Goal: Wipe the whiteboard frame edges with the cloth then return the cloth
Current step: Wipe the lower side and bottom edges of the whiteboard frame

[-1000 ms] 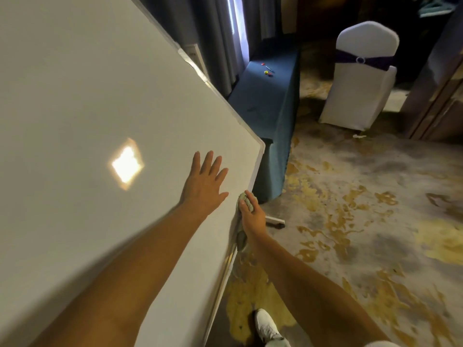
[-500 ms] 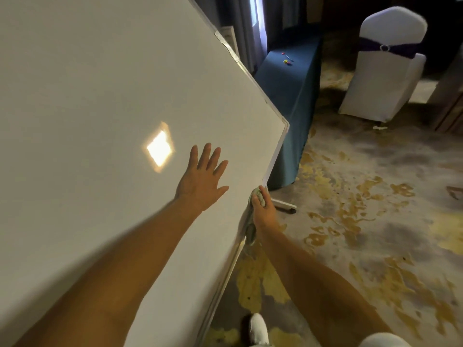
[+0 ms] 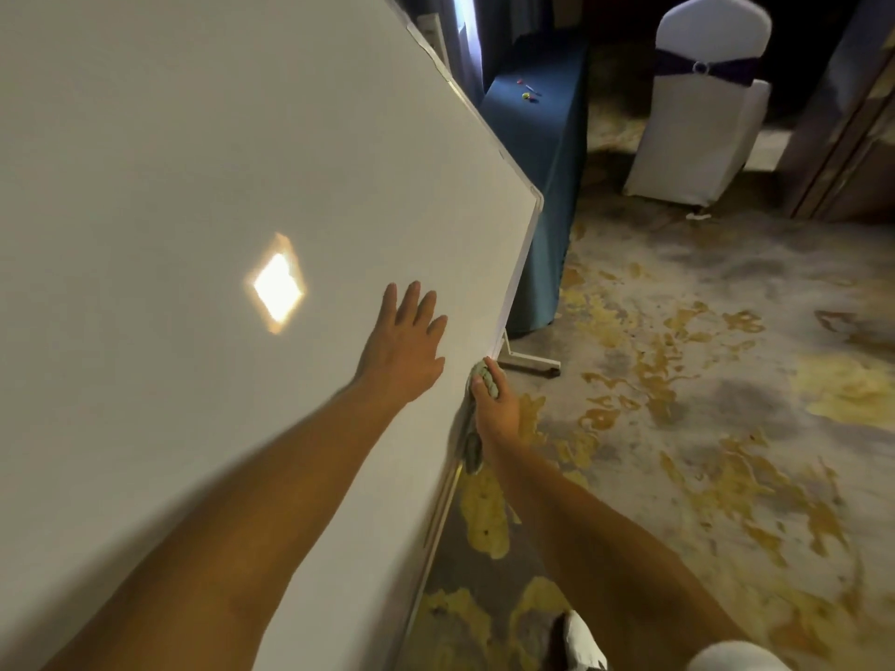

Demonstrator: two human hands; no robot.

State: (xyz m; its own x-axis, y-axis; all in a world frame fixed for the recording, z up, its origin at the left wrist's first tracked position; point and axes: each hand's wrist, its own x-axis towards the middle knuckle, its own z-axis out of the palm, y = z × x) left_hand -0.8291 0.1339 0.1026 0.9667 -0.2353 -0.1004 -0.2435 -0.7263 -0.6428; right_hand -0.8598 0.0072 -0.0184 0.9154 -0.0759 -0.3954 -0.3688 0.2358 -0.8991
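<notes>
Currently the left hand (image 3: 402,353) lies flat on the whiteboard (image 3: 193,186) face, fingers straight and slightly spread, bracing it. Just right, the right hand (image 3: 496,409) grips the cloth (image 3: 486,380), fingers curled round it, against the frame edge (image 3: 516,283). Best practice: keep bracing, pinch cloth round the rim, slide steadily toward the corner.

Smooth, faintly glossy whiteboard (image 3: 193,186) face – a light patch mirrored on it. Pale metal-looking frame (image 3: 516,278) on the right edge. Soft, crumpled grey-green cloth (image 3: 486,380). Matt blue fabric over the far table (image 3: 537,138) – white fabric chair cover (image 3: 702,113). Matt, mottled carpet (image 3: 702,428).
</notes>
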